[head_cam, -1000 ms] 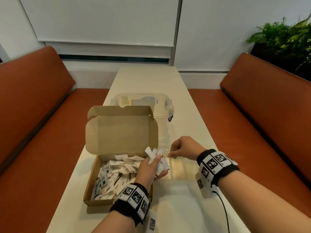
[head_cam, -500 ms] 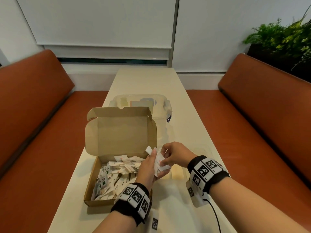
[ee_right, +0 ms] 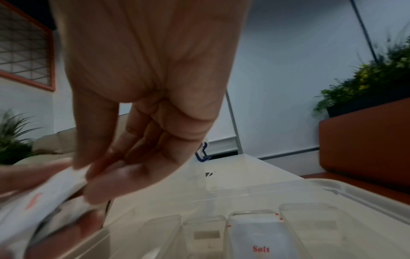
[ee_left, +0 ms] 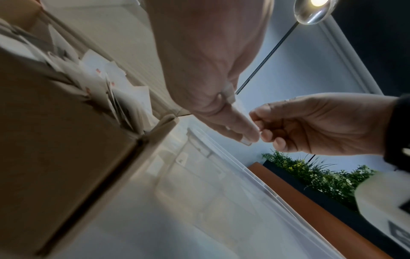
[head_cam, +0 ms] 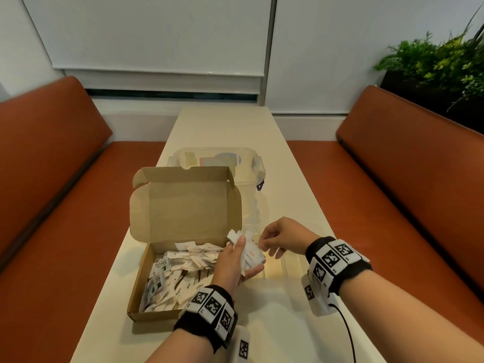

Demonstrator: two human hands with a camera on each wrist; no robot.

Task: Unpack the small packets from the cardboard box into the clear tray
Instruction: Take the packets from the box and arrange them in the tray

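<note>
In the head view my left hand (head_cam: pixel 233 263) sits at the centre of the frame, over the right edge of the open cardboard box (head_cam: pixel 183 231), its fingers (head_cam: pixel 252 271) curled round a small bundle of white packets (head_cam: pixel 247 251); the top one carries red print that I cannot read from here. My right hand (head_cam: pixel 284 238) is just to the right of it, thumb and forefinger pinching the upper right corner of that same bundle, the other fingers loosely curled below. The right wrist view shows those fingers (ee_right: pixel 115 175) closed on the white paper at the lower left of the frame. The box lies at lower left of centre on the pale bench (head_cam: pixel 227 127), lid standing up, with a loose heap of sachets (head_cam: pixel 180 273) inside, some marked Stevia and Sugar. The clear tray (head_cam: pixel 290 265) rests on the bench under my right hand, just beside the box; in the right wrist view one of its narrow compartments already holds a packet marked Salt (ee_right: pixel 260 238). Behind the box stands a clear lidded container (head_cam: pixel 246 163) with a blue latch.
</note>
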